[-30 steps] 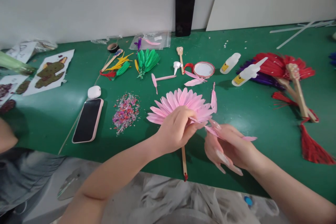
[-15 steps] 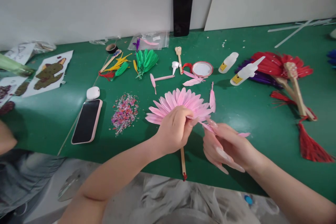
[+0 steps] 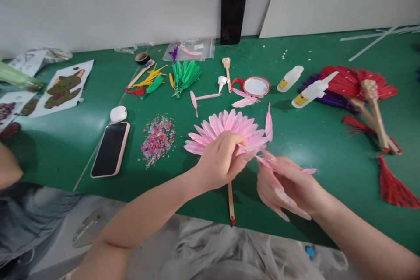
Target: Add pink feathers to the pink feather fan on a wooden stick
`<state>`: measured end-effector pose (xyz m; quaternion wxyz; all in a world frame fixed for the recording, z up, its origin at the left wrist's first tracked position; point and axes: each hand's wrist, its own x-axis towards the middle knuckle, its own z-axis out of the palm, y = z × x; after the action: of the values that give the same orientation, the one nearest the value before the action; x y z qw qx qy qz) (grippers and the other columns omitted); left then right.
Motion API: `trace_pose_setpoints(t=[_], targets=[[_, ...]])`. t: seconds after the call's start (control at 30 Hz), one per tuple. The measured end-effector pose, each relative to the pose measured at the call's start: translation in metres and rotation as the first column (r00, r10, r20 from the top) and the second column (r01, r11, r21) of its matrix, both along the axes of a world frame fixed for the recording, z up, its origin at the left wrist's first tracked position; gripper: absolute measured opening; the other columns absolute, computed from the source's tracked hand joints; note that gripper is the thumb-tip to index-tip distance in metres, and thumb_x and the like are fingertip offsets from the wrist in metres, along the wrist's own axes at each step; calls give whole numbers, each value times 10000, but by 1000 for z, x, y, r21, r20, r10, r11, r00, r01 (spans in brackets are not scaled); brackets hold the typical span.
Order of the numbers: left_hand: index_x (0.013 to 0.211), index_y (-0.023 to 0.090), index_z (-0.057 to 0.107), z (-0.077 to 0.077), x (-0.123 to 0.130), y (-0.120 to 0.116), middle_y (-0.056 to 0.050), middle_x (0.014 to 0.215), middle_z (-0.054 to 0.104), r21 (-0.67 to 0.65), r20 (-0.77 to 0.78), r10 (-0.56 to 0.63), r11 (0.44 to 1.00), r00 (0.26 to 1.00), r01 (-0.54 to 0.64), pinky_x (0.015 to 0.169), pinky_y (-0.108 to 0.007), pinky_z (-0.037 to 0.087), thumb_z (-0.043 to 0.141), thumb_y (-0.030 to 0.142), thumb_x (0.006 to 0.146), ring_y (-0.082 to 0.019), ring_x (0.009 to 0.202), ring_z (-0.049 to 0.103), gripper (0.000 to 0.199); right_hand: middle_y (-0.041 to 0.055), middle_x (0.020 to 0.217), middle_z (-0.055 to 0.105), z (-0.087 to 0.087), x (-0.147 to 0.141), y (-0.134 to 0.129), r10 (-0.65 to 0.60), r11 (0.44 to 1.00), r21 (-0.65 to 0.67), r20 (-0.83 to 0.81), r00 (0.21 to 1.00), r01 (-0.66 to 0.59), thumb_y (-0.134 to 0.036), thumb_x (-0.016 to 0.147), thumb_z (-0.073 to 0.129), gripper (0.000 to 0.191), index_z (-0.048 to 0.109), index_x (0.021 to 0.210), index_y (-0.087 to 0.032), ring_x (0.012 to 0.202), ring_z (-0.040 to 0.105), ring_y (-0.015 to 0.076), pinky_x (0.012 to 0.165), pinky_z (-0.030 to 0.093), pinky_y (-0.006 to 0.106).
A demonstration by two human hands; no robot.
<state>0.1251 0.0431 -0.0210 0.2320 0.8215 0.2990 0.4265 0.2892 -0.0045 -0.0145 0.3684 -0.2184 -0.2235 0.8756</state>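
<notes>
Right of centre in the frame, a pink feather (image 3: 309, 171) is pinched by the right hand (image 3: 287, 183), its thin end gripped by the left hand (image 3: 218, 159). At frame centre, a pink feather fan (image 3: 225, 124) is partly hidden by the left hand, a wooden handle (image 3: 230, 201) seen below.

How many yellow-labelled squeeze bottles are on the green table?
2: the stubby-topped squeeze bottle, right of the red-rimmed dish, and the long-nozzled squeeze bottle, nearer the red feather fan. No others show.
</notes>
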Motion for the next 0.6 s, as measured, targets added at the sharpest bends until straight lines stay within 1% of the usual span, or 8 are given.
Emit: trace_pose_setpoints(t=[0.07,0.13,0.3,0.5,0.6], targets=[[906,184,426,1,0,0,-4,737,488,8,-4,3,1000,1000,-3,541,-236,405,450,218,903,-112,607,454,42,-56,342,419,0,0,0,-9,1000,1,-1,1000,9,-348,918,434,430,593,573,-148,247,341,61,356,415,189],[900,182,426,1,0,0,1,725,477,10,-2,5,1000,1000,-5,535,-230,398,452,218,906,-109,605,448,45,-56,339,421,-1,1,1,-7,1000,17,21,1000,7,-354,918,434,432,592,572,-147,242,334,61,355,419,194],[891,179,419,1,1,0,0,730,468,-10,9,-16,1000,1000,17,552,-235,399,408,184,914,-110,616,451,26,-49,333,424,-1,2,2,8,995,96,126,992,-20,-419,911,436,460,561,555,-156,259,377,81,351,416,213],[890,186,409,1,1,-1,5,727,456,-31,22,-22,999,1000,23,583,-253,412,380,141,902,-115,620,456,55,-44,329,443,1,3,3,13,992,118,234,972,-42,-495,903,422,493,538,553,-167,266,375,84,332,357,212],[869,193,399,0,0,-1,6,722,450,-46,28,-25,999,999,26,595,-260,418,347,119,895,-118,624,458,94,-41,333,453,3,4,3,25,989,133,281,959,-64,-513,906,402,509,531,553,-170,267,386,89,339,355,221]])
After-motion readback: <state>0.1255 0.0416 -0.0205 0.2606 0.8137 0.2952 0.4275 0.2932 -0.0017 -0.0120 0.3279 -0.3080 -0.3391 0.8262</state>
